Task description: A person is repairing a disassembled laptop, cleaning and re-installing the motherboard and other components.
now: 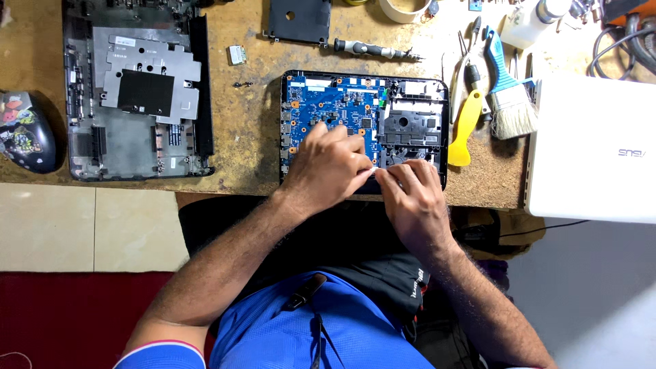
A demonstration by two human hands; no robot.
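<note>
An opened laptop base (294, 82) lies on the workbench, its blue circuit board (335, 106) exposed on the left and black plastic parts on the right. My left hand (326, 167) rests over the board's near edge, fingers pinched together. My right hand (413, 198) sits just to its right, fingertips meeting the left hand's. Between the two hands a small white strip (377, 170) shows, pinched by both; what it is attached to is hidden by the fingers.
A grey laptop bottom cover (137, 89) lies at the left, a computer mouse (26, 133) beyond it. A screwdriver (372, 49), a yellow pry tool (465, 126), a blue-handled brush (509, 96) and a white closed laptop (594, 147) lie to the right. Tape roll (403, 8) at back.
</note>
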